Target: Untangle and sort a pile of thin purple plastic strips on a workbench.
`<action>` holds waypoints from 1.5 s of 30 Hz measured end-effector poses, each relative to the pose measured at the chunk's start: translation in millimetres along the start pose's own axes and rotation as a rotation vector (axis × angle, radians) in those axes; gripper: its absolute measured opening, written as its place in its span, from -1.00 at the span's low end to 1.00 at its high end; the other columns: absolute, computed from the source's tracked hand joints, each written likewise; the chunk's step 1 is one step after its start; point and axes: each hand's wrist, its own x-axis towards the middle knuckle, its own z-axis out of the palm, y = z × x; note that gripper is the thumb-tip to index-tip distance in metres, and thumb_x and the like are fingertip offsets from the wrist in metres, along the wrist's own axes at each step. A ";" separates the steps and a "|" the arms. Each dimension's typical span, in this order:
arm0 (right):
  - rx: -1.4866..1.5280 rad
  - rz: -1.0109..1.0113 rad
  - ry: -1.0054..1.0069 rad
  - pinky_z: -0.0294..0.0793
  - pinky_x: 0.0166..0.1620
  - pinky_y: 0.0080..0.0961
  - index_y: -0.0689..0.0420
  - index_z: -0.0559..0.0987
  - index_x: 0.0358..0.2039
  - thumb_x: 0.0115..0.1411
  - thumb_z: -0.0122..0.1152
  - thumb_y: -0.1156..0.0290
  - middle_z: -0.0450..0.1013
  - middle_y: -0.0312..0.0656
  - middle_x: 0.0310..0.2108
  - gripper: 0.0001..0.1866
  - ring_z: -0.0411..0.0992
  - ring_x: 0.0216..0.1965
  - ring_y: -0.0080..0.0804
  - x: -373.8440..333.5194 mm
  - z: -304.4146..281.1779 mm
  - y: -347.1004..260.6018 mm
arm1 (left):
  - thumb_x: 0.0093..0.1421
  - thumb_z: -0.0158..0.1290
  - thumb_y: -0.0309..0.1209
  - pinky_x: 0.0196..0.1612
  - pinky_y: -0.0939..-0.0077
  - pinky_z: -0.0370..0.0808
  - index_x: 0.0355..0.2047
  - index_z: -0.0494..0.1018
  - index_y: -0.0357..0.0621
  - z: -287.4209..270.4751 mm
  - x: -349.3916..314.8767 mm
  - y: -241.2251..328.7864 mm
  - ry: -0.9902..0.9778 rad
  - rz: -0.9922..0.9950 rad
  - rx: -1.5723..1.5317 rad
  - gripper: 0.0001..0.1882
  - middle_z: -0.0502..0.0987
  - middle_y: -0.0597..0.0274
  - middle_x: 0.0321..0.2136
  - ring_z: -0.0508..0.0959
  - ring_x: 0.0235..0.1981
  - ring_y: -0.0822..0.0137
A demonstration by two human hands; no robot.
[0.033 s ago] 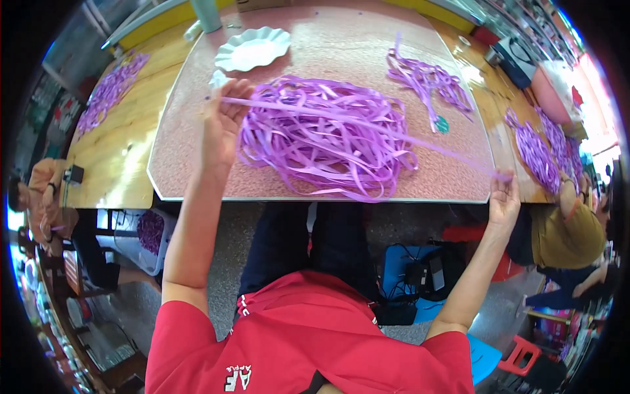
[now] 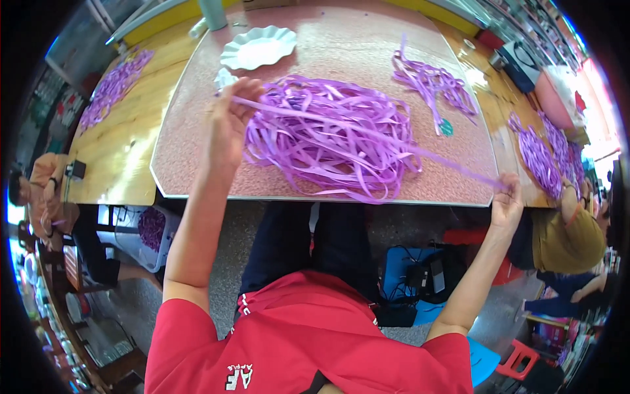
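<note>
A purple ribbon (image 2: 453,165) is stretched in a nearly straight line between my two hands, passing over a large loose pile of purple ribbons (image 2: 328,141) on the table. At the pile's left edge, my left hand (image 2: 230,125) is raised with its fingers bent around the ribbon's end. My right hand (image 2: 507,202) pinches the other end beyond the table's front right corner. Farther back on the right lies a smaller bunch of purple ribbons (image 2: 436,82), beside a round green sticker (image 2: 446,127).
The pink-topped table (image 2: 197,177) carries a white scalloped dish (image 2: 259,49), a crumpled white tissue (image 2: 225,79) and a pale green cup (image 2: 212,13). More ribbons (image 2: 118,85) lie on the left wooden table, others (image 2: 539,157) on the right. One person (image 2: 49,190) sits at left, another (image 2: 567,233) at right.
The view has shifted slightly, so the table's contents appear a little farther right. The ribbon stays stretched between my hands.
</note>
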 end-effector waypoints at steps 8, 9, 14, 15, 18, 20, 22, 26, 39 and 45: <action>-0.855 -0.229 -0.496 0.17 -0.53 -0.82 0.25 0.52 0.02 0.25 0.15 0.55 0.46 -0.31 -0.36 -0.69 0.25 -0.54 -0.78 -118.7 210.9 99.5 | 0.40 -0.08 -0.29 -0.24 0.59 0.47 -0.08 0.53 -0.31 91.5 -74.5 16.0 -0.403 0.079 0.544 -0.67 0.64 0.13 -0.33 0.55 -0.33 0.51; -0.981 -0.291 -0.568 0.17 -0.51 -0.82 0.22 0.57 -0.04 0.24 0.17 0.57 0.46 -0.34 -0.38 -0.73 0.27 -0.51 -0.79 -129.1 225.9 112.4 | 0.39 -0.05 -0.30 -0.37 0.66 0.42 -0.07 0.53 -0.31 97.8 -78.1 16.1 -0.484 0.099 0.643 -0.68 0.64 0.18 -0.40 0.48 -0.43 0.61; -1.127 -0.391 -0.999 0.31 -0.40 -0.71 0.23 0.65 -0.21 0.10 0.30 0.65 0.47 -0.32 -0.40 -0.79 0.39 -0.40 -0.65 -147.4 279.0 142.4 | 0.35 -0.02 -0.39 -0.60 0.51 0.28 -0.19 0.54 -0.32 114.1 -87.1 20.5 -0.581 0.142 0.814 -0.77 0.49 0.10 -0.67 0.39 -0.63 0.57; -1.126 -0.390 -0.999 0.31 -0.40 -0.71 0.23 0.65 -0.21 0.10 0.30 0.65 0.47 -0.32 -0.40 -0.79 0.39 -0.40 -0.65 -147.4 279.0 146.2 | 0.31 0.00 -0.43 -0.59 0.45 0.31 -0.22 0.54 -0.32 116.1 -87.5 21.2 -0.589 0.195 0.856 -0.80 0.47 0.00 -0.65 0.44 -0.65 0.42; -1.089 -0.396 -1.017 0.33 -0.37 -0.71 0.23 0.66 -0.25 0.08 0.33 0.63 0.47 -0.30 -0.41 -0.82 0.39 -0.39 -0.64 -146.0 276.7 154.6 | 0.23 0.03 -0.50 -0.55 0.28 0.38 -0.27 0.50 -0.32 116.0 -86.2 26.2 -0.601 0.261 0.928 -0.86 0.42 -0.18 -0.60 0.52 -0.61 -0.02; -1.083 -0.412 -1.001 0.40 -0.40 -0.65 0.22 0.65 -0.29 0.11 0.33 0.55 0.50 -0.25 -0.42 -0.87 0.45 -0.45 -0.57 -146.8 274.6 156.0 | 0.23 0.04 -0.48 -0.49 0.32 0.43 -0.22 0.48 -0.31 109.5 -85.3 25.3 -0.672 0.240 1.066 -0.84 0.47 -0.18 -0.54 0.57 -0.50 -0.06; -1.043 -0.333 -0.964 0.35 -0.39 -0.71 0.24 0.64 -0.27 0.13 0.31 0.57 0.48 -0.30 -0.41 -0.87 0.40 -0.42 -0.65 -148.2 272.4 158.8 | 0.22 0.07 -0.48 -0.45 0.35 0.45 -0.21 0.46 -0.31 110.8 -86.7 20.2 -0.619 0.302 0.957 -0.83 0.51 -0.14 -0.50 0.59 -0.47 0.01; -0.906 -0.099 -0.825 0.29 -0.36 -0.79 0.26 0.62 -0.23 0.19 0.28 0.56 0.45 -0.39 -0.39 -0.87 0.33 -0.40 -0.77 -150.9 270.9 159.5 | 0.23 0.15 -0.48 -0.33 0.50 0.49 -0.20 0.44 -0.30 113.7 -93.5 3.8 -0.389 0.242 0.532 -0.81 0.57 0.13 -0.39 0.59 -0.38 0.36; -0.948 -0.191 -0.858 0.27 -0.37 -0.83 0.26 0.62 -0.19 0.20 0.26 0.56 0.52 -0.30 -0.29 -0.84 0.34 -0.40 -0.78 -141.5 263.8 155.4 | 0.23 0.16 -0.51 -0.37 0.74 0.41 -0.22 0.53 -0.27 107.7 -89.9 7.1 -0.371 0.133 0.415 -0.86 0.50 0.37 -0.35 0.45 -0.41 0.63; -0.811 0.044 -0.794 0.17 -0.54 -0.82 0.25 0.62 -0.13 0.20 0.25 0.53 0.56 -0.23 -0.28 -0.79 0.24 -0.56 -0.81 -144.3 261.0 148.2 | 0.23 0.18 -0.45 -0.31 0.74 0.40 -0.18 0.56 -0.26 105.8 -91.0 7.0 -0.360 0.001 0.312 -0.82 0.52 0.38 -0.34 0.45 -0.36 0.64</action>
